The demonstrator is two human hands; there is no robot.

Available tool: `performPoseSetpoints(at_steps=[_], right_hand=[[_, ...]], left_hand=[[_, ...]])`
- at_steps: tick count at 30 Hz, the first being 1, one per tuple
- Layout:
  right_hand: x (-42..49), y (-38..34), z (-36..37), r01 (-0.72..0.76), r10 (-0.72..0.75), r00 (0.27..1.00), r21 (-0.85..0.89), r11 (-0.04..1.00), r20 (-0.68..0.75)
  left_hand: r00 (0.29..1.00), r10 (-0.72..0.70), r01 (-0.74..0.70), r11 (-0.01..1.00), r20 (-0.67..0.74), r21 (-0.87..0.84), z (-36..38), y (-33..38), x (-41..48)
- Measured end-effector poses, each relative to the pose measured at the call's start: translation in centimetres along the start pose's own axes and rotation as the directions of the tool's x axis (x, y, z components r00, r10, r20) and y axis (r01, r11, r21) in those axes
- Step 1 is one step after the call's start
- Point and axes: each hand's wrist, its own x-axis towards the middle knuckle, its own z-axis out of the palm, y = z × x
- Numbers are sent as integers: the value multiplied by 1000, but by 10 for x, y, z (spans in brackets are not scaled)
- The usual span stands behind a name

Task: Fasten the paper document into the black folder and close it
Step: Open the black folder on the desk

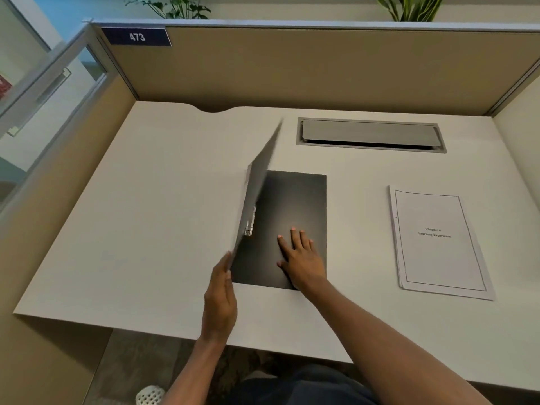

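The black folder (295, 200) lies in the middle of the white desk (146, 229). Its front cover (258, 185) stands lifted almost upright on the left side, blurred. A metal clip (250, 222) shows along the spine inside. My left hand (220, 296) grips the near lower corner of the lifted cover. My right hand (302, 255) rests flat, fingers spread, on the folder's inner back panel. The paper document (435, 244), a stapled stack with a bordered title page, lies flat on the desk to the right, apart from the folder.
A grey cable-tray lid (371, 134) is set into the desk behind the folder. Beige partition walls (292, 65) enclose the desk at the back and sides, with a "473" label (136, 36). Plants stand behind the partition.
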Motion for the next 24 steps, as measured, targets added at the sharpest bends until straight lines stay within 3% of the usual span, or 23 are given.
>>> performPoseSetpoints(at_steps=[3,7,11,16,20,24], right_hand=[[2,1,-4,-8,8,1000,-1,1000,30],[2,2,-4,-10,10,1000,3,1000,23],[2,2,-2,-20,20,999,7,1000,28],[3,1,-1,-30,30,999,8,1000,27],[1,3,-1,-25,25,1000,10,1000,18],[1,5,-1,-20,20,1000,15,1000,20]], left_hand=[[957,-115,121,993,-267,9,-11,3,2],[802,-367,370,925,-471,-91,-28,-9,10],[690,-559,479,829,-460,-289,-38,-25,18],[457,-807,555,587,-374,-589,-48,-41,27],[348,-882,610,470,-318,-638,-53,-51,33],[287,-915,754,399,-284,-522,-60,-62,39]])
